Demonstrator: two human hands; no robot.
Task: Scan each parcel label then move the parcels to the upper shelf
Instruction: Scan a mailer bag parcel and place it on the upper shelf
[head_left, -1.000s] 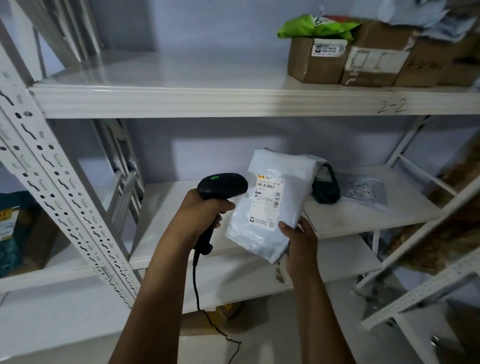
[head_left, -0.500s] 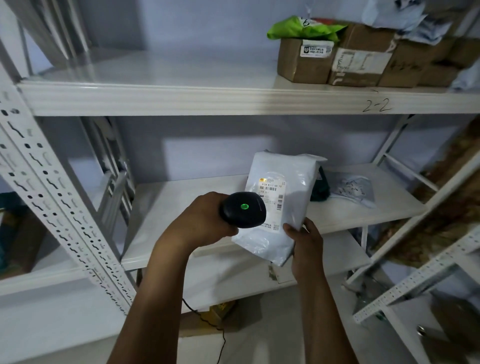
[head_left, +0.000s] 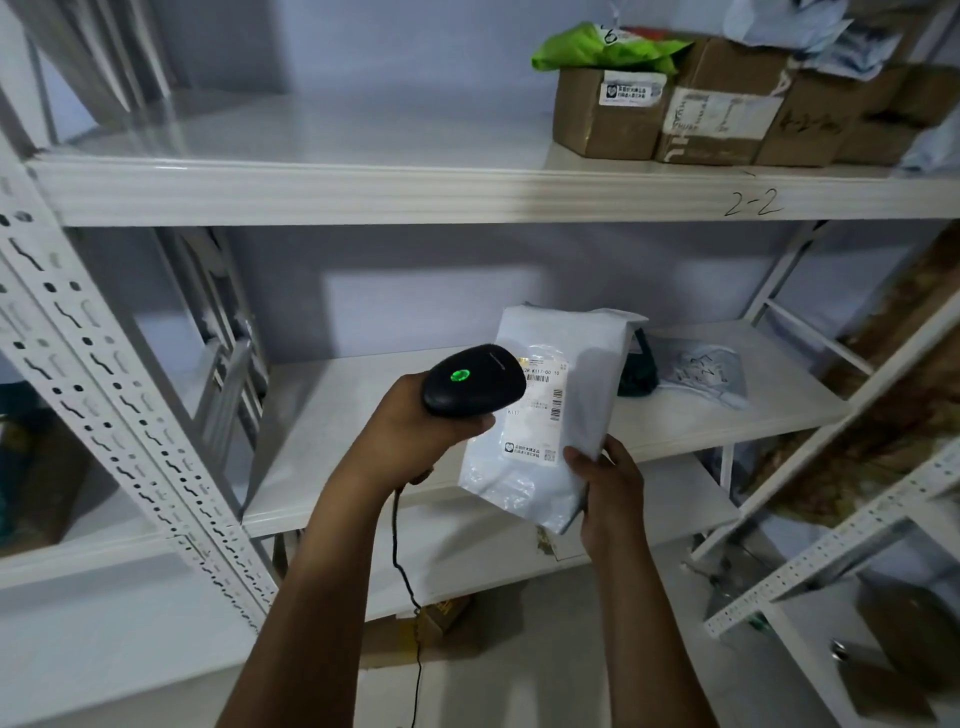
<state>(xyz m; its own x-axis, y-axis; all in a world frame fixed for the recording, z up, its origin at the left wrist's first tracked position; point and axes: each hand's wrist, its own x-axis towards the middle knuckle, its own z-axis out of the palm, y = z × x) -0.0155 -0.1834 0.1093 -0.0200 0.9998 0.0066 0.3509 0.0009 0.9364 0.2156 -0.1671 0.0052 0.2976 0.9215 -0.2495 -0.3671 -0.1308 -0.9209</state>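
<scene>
My right hand (head_left: 608, 483) grips the lower right corner of a white plastic parcel (head_left: 587, 374), holding it upright in front of the middle shelf (head_left: 753, 405). Its printed label (head_left: 545, 395) faces me. My left hand (head_left: 415, 431) grips a black corded barcode scanner (head_left: 475, 382) with a green light lit on top. The scanner's head sits right over the label's left edge and hides part of it. The upper shelf (head_left: 363, 182), marked 2-2, runs across above both hands.
Brown cardboard boxes (head_left: 670, 117) with a green bag (head_left: 602, 47) on top fill the upper shelf's right end. A dark object (head_left: 639, 371) and a clear plastic bag (head_left: 706, 371) lie on the middle shelf behind the parcel. Perforated white uprights (head_left: 104, 405) stand at left.
The scanner swung from upright beside the parcel to pointing at the label, close over it, and its green light grew bright. The parcel stayed in my right hand.
</scene>
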